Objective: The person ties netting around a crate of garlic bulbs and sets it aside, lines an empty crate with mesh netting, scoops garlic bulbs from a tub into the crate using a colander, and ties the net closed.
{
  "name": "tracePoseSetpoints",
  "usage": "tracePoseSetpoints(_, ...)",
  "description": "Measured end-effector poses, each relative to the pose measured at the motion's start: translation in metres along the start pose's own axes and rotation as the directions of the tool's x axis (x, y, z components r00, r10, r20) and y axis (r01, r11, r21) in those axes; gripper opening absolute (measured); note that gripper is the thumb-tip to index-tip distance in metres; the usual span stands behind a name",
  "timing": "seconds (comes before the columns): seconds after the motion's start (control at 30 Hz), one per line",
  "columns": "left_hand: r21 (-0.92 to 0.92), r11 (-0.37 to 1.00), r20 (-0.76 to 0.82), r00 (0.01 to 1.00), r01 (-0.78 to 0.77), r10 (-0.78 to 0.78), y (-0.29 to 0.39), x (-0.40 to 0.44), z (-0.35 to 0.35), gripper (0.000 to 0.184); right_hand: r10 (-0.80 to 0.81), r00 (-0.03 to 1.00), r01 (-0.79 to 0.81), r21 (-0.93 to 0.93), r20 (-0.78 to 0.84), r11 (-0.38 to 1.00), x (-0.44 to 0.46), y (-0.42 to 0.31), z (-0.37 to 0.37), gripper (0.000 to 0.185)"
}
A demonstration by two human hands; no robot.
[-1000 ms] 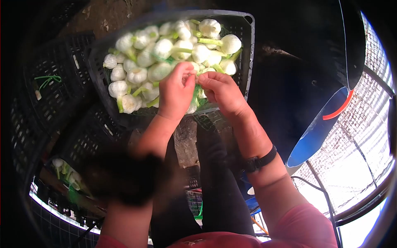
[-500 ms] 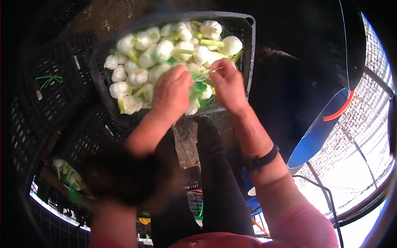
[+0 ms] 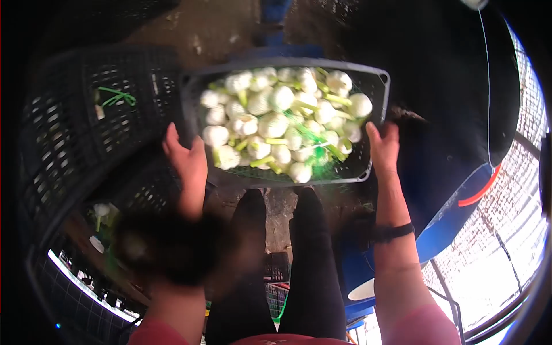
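A dark plastic crate (image 3: 376,71) holds many white garlic bulbs (image 3: 272,124) with short cut green stems. Green netting (image 3: 319,155) lies over the bulbs in its front right part. At the crate's left side is my left hand (image 3: 187,161), fingers up and thumb spread apart from them. My right hand (image 3: 384,148) is by the right rim, thumb towards the bulbs and fingers on the outer side. Neither hand holds a bulb. Whether the fingers touch the crate wall is too dark and blurred to tell.
Black slatted crates (image 3: 123,75) stand at the left, one with a green tie (image 3: 118,96) on it. More garlic (image 3: 100,213) shows at the lower left. A large dark and blue container (image 3: 448,201) with a red-orange edge (image 3: 480,192) stands at the right.
Both hands have left the green netting over the bulbs and moved apart to the crate's two sides. The view has shifted, and the crate appears lower and further right.
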State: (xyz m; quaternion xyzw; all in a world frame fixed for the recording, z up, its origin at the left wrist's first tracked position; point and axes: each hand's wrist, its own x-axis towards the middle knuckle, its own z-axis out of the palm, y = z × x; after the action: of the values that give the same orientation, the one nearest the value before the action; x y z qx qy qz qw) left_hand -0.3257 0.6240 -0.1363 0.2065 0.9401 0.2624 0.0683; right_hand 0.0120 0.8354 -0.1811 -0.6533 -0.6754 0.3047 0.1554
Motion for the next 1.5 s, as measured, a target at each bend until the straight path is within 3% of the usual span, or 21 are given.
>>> tracePoseSetpoints(0.03,-0.280,0.951,0.197,0.977,0.133,-0.078,-0.054,0.006,0.018,0.045,-0.016,1.000,0.016,0.016,-0.001,1.000,0.003,0.018,0.012,0.032)
tracePoseSetpoints(0.07,-0.282,0.840,0.478,0.827,0.464,-0.297,-0.031,0.008,0.008,0.034,0.136,0.990,-0.138,0.196,0.024,0.971,0.006,0.034,0.025,0.028)
tracePoseSetpoints(0.13,-0.319,0.847,0.459,0.851,0.425,-0.254,-0.049,0.012,0.024,0.021,0.415,0.897,-0.436,0.449,0.149,0.780,0.007,0.011,0.031,0.014)
tracePoseSetpoints(0.17,-0.436,0.722,0.522,0.804,0.537,-0.283,-0.045,0.014,0.026,0.022,0.447,0.861,-0.507,0.461,0.242,0.728,0.011,0.007,0.026,0.013)
tracePoseSetpoints(0.27,-0.158,0.766,0.638,0.656,0.623,-0.402,-0.023,0.035,0.014,0.025,0.438,0.841,-0.541,0.478,0.318,0.692,0.013,-0.002,0.017,0.016)
tracePoseSetpoints(0.33,-0.128,0.845,0.572,0.735,0.519,-0.365,-0.032,0.034,0.022,0.023,0.347,0.861,-0.494,0.453,0.372,0.742,0.014,-0.002,0.012,0.018)
tracePoseSetpoints(0.47,-0.114,0.857,0.512,0.769,0.503,-0.383,-0.068,0.026,0.041,0.026,0.370,0.854,-0.496,0.354,0.366,0.793,0.016,-0.012,0.003,0.020)
tracePoseSetpoints(0.53,-0.057,0.831,0.582,0.694,0.554,-0.423,-0.067,0.029,0.029,0.025,0.231,0.879,-0.410,0.413,0.416,0.813,0.017,-0.008,-0.008,0.023)
tracePoseSetpoints(0.67,-0.084,0.816,0.561,0.704,0.572,-0.436,-0.031,0.025,-0.009,0.022,0.250,0.859,-0.426,0.354,0.446,0.833,0.019,-0.052,-0.037,0.030)
tracePoseSetpoints(0.73,-0.162,0.832,0.576,0.736,0.530,-0.356,-0.027,0.017,-0.020,0.021,0.224,0.840,-0.406,0.299,0.494,0.864,0.024,-0.057,-0.044,0.032)
tracePoseSetpoints(0.77,-0.212,0.815,0.594,0.733,0.539,-0.331,-0.030,0.013,-0.024,0.021,0.184,0.910,-0.291,0.258,0.371,0.921,0.025,-0.063,-0.040,0.030)
tracePoseSetpoints(0.8,-0.263,0.794,0.612,0.731,0.548,-0.302,-0.032,0.007,-0.027,0.021,0.306,0.908,-0.403,0.401,0.285,0.823,0.028,-0.059,-0.037,0.027)
tracePoseSetpoints(0.9,-0.378,0.673,0.652,0.699,0.636,-0.293,-0.020,-0.008,-0.056,0.018,0.188,0.834,-0.437,0.414,0.519,0.799,0.043,-0.062,-0.063,0.021)
tracePoseSetpoints(1.07,-0.457,0.691,0.647,0.743,0.560,-0.174,-0.054,-0.038,-0.119,0.024,0.144,0.802,-0.358,0.275,0.579,0.892,0.020,-0.128,-0.095,0.020)
tracePoseSetpoints(1.1,-0.487,0.712,0.617,0.776,0.506,-0.129,-0.066,-0.048,-0.150,0.024,0.218,0.857,-0.363,0.248,0.466,0.898,-0.005,-0.147,-0.105,0.019)
tracePoseSetpoints(1.2,-0.533,0.545,0.600,0.743,0.648,-0.296,-0.082,-0.039,-0.222,0.024,0.095,0.790,-0.362,0.335,0.605,0.870,-0.054,-0.194,-0.097,0.021)
tracePoseSetpoints(1.23,-0.500,0.602,0.552,0.765,0.622,-0.333,-0.094,-0.031,-0.242,0.024,0.031,0.759,-0.356,0.375,0.650,0.856,-0.071,-0.209,-0.086,0.021)
tracePoseSetpoints(1.3,-0.408,0.703,0.447,0.799,0.582,-0.402,-0.119,-0.015,-0.281,0.023,-0.143,0.564,-0.377,0.407,0.813,0.832,-0.095,-0.235,-0.053,0.022)
tracePoseSetpoints(1.37,-0.413,0.730,0.331,0.836,0.545,-0.437,-0.145,0.009,-0.317,0.025,-0.243,0.526,-0.241,0.416,0.815,0.877,-0.126,-0.263,-0.014,0.028)
tracePoseSetpoints(1.4,-0.411,0.745,0.271,0.850,0.526,-0.452,-0.157,0.022,-0.335,0.026,-0.224,0.550,-0.273,0.427,0.804,0.862,-0.144,-0.278,0.006,0.029)
tracePoseSetpoints(1.5,-0.302,0.856,0.145,0.907,0.420,-0.395,-0.226,0.064,-0.374,0.026,-0.387,0.413,-0.304,0.526,0.824,0.795,-0.176,-0.310,0.061,0.017)
